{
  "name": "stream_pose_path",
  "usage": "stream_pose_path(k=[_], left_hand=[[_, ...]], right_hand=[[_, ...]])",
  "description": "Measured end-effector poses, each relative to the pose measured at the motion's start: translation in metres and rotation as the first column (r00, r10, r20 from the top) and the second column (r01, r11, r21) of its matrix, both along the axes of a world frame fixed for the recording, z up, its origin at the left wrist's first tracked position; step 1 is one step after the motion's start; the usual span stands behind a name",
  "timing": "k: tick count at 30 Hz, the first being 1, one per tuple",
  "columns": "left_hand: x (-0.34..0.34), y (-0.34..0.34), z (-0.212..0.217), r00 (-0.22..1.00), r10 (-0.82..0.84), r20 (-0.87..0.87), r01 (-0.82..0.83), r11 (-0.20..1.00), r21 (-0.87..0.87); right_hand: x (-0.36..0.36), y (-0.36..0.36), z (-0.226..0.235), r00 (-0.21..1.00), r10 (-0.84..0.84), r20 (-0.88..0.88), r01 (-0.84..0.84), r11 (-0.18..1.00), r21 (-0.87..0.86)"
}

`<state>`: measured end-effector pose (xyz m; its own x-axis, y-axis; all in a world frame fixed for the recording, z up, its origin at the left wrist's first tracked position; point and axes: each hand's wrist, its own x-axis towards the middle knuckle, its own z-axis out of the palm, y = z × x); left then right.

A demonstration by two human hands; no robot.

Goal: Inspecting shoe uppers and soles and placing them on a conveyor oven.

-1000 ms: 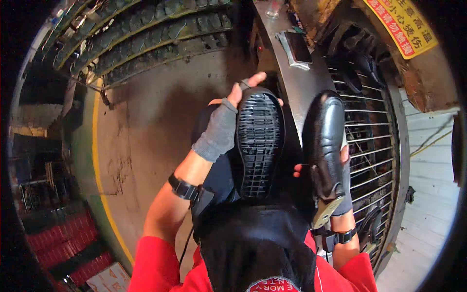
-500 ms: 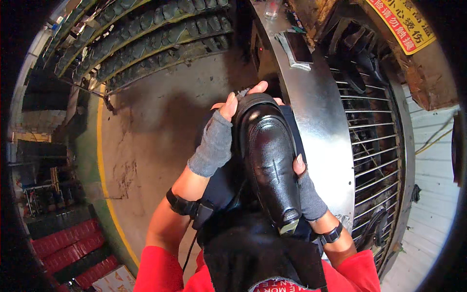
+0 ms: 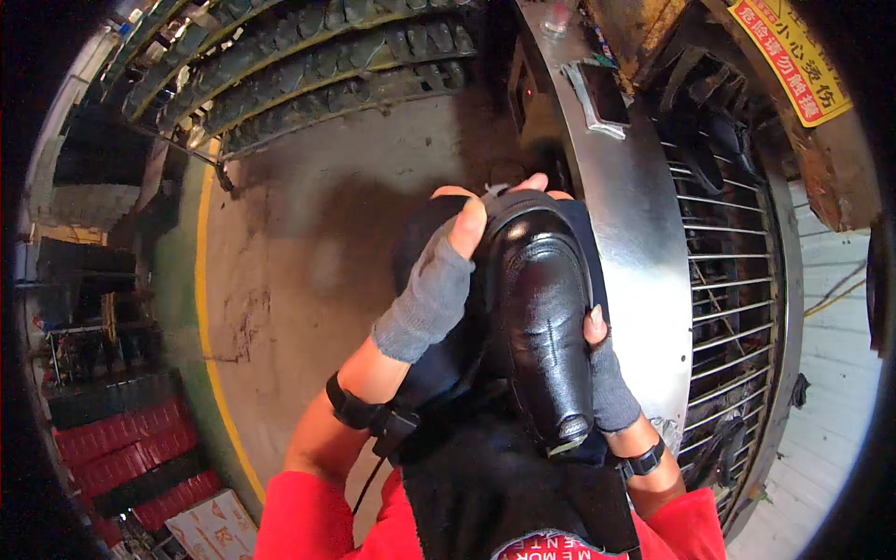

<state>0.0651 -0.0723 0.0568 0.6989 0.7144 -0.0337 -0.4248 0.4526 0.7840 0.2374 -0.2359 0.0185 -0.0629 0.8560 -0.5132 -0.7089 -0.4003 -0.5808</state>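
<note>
A glossy black leather shoe (image 3: 543, 322) lies lengthwise over my lap, its rounded toe pointing away from me. A pale bit shows at its near end. My left hand (image 3: 437, 275), in a grey fingerless glove, is closed on the toe end, thumb along the left edge. Fingertips show beyond the toe, beside a small grey scrap that I cannot make out. Also in a grey glove, my right hand (image 3: 608, 373) grips the shoe's right side, thumb against the upper and the other fingers hidden beneath. A black apron (image 3: 523, 499) lies below the shoe.
To the right runs a metal counter (image 3: 644, 252) bearing a dark phone-like slab (image 3: 605, 91) on a cloth. Beyond it is a barred rack (image 3: 728, 289) with black shoes. Shelves of shoes (image 3: 308, 65) stand far left, red stacked boxes (image 3: 126, 448) near left.
The view has shifted, so the scene sits farther right and lower. The shoe is still in both hands and its near end has tipped slightly. My left thumb now stands more raised.
</note>
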Motion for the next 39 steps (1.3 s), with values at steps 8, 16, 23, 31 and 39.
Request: stream_pose_path(k=[8,16,23,31,39], left_hand=[[-0.031,-0.004,0.02,0.956,0.199,-0.213,-0.111,0.924,0.366],[-0.048,-0.013,-0.016,0.989,0.091,0.117,-0.105,0.987,0.122],[-0.03,-0.036,-0.043,0.987,0.036,0.155,-0.009,0.985,-0.17],[0.003,-0.011,0.003,0.989,0.0,-0.151,0.011,0.998,0.067],[0.06,-0.031,0.064,0.926,-0.085,-0.369,0.276,0.819,0.504]], right_hand=[[-0.004,0.027,0.048,0.821,0.132,0.556,-0.227,0.968,0.105],[0.023,0.026,0.048,0.497,0.065,0.865,-0.257,0.963,0.076],[0.028,0.007,0.028,0.59,-0.209,0.78,-0.362,0.796,0.486],[0.076,0.018,0.067,0.445,-0.174,0.879,-0.389,0.846,0.365],[0.084,0.052,0.136,0.339,-0.377,0.862,-0.536,0.676,0.506]])
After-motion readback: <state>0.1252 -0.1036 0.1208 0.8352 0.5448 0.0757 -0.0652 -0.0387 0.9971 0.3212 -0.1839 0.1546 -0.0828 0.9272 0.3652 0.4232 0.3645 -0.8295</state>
